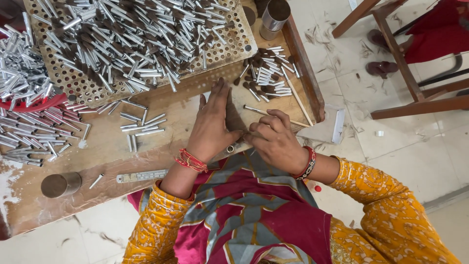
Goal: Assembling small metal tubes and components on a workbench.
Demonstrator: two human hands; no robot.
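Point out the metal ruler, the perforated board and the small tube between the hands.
metal ruler (141, 176), head view, middle of its flat face.
perforated board (73, 80), head view, bare holed part near its lower left edge.
small tube (230, 148), head view, its open round end.

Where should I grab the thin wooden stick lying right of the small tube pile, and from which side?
Pinch the thin wooden stick near its lower end, coming from the right. Its upper end lies against the small tube pile; the lower part rests on bare wooden board.
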